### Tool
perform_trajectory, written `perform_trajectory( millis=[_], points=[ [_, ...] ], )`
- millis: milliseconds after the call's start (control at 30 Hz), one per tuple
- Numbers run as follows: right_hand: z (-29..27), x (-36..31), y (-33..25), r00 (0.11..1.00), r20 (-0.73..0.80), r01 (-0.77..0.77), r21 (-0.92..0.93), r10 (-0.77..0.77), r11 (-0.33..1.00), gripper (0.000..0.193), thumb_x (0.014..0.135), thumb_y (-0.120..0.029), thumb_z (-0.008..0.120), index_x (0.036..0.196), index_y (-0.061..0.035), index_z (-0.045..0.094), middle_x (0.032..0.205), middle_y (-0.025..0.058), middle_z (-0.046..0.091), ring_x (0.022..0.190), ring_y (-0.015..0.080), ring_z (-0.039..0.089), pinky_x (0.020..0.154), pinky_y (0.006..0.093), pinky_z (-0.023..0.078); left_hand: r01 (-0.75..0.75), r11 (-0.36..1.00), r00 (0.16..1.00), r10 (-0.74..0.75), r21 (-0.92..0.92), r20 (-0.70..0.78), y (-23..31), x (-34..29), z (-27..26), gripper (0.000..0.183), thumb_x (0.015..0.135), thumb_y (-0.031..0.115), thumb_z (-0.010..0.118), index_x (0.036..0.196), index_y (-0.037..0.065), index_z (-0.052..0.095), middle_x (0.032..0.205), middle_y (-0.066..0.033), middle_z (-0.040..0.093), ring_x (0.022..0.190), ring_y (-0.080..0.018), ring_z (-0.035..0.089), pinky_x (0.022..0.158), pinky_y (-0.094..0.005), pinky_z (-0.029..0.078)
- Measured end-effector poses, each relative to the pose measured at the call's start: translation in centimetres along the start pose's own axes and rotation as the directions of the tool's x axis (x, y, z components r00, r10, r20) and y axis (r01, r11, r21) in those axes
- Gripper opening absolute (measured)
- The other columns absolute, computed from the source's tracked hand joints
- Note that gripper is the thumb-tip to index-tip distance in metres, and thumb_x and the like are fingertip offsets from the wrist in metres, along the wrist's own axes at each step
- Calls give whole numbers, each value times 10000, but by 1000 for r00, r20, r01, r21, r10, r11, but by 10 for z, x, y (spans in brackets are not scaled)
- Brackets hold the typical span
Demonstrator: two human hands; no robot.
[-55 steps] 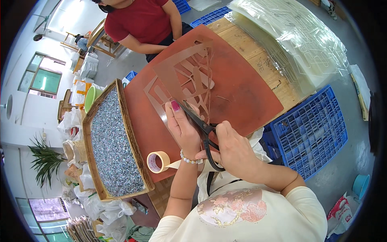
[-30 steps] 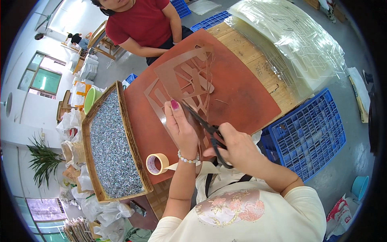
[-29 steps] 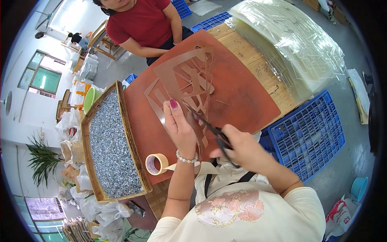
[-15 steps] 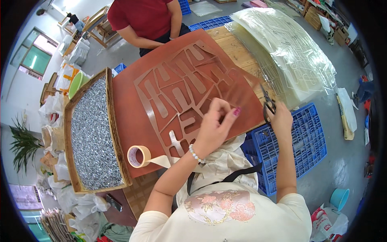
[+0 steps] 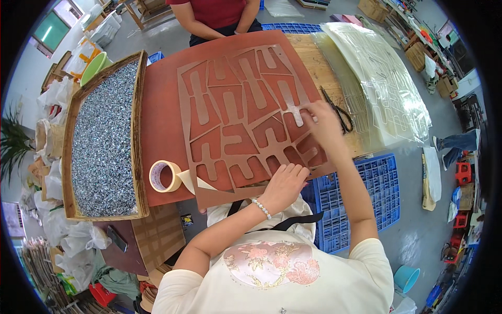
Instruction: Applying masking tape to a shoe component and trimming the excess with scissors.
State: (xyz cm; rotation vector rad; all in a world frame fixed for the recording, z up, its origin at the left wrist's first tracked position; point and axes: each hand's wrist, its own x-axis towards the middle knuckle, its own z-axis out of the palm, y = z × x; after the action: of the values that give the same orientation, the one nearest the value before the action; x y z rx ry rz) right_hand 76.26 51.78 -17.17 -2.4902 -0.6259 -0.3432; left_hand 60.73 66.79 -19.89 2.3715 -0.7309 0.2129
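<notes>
A thin brownish see-through sheet with several cut-out shapes (image 5: 243, 133) lies on a reddish-brown board (image 5: 159, 104). At its near edge, my left hand (image 5: 285, 186), with a beaded bracelet at the wrist, has its fingers curled over the rim; the thumb is hidden. My right hand (image 5: 324, 123) pinches the sheet's right edge, slightly blurred. Just right of that hand, black scissors (image 5: 342, 116) lie on the wooden tabletop. A roll of cream masking tape (image 5: 164, 176) stands at the board's near left, its loose strip reaching the sheet's corner.
A wooden tray (image 5: 137, 120) of glittering grey bits flanks the board on the left. Stacked clear plastic sheets (image 5: 384, 89) fill the right side. Below the table edge stands a blue plastic crate (image 5: 361, 201). Across the board is a person in red (image 5: 222, 18).
The scissors have left my right hand and lie on the table. That hand has moved left to the sheet's edge; my left hand has dropped to the near edge. The view has shifted.
</notes>
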Motion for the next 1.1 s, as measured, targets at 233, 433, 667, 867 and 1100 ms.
perform_trajectory(
  millis=[233,433,667,867,1100],
  points=[
    [82,9,-25,999,2,32,-91,-32,995,198,808,-192,767,912,-62,660,956,105,580,987,306,589,829,401,508,-58,987,998,54,152,36,-8,-2,17,167,871,125,584,1024,62,568,907,-77,523,894,-229,521,805,-349,415],
    [89,14,-17,998,65,-20,-36,22,999,186,823,-191,759,873,-56,640,954,113,586,993,320,588,820,418,506,-108,974,994,99,198,54,-16,-14,25,241,848,118,540,1080,66,576,942,-59,523,931,-210,521,836,-326,418],
    [-2,34,-36,934,355,-129,408,-27,904,204,950,-194,656,959,7,621,906,78,612,801,170,565,764,306,470,-171,967,985,169,190,24,-32,-19,10,222,834,123,554,1046,57,552,949,-66,526,936,-207,518,834,-324,427],
    [-131,-10,-41,593,788,-160,318,-167,935,78,859,-58,697,912,-21,654,828,78,610,778,173,606,722,307,488,-185,946,975,211,266,-75,-63,10,-21,240,841,148,550,1062,57,573,938,-49,548,945,-196,537,843,-313,436],
    [-111,-69,-33,694,704,-292,85,150,953,207,864,-47,692,1067,-8,684,886,100,651,804,201,638,744,309,509,-262,903,951,301,340,-66,-81,61,2,185,859,162,537,1010,74,596,955,-26,561,977,-184,545,847,-300,438]
  ],
)
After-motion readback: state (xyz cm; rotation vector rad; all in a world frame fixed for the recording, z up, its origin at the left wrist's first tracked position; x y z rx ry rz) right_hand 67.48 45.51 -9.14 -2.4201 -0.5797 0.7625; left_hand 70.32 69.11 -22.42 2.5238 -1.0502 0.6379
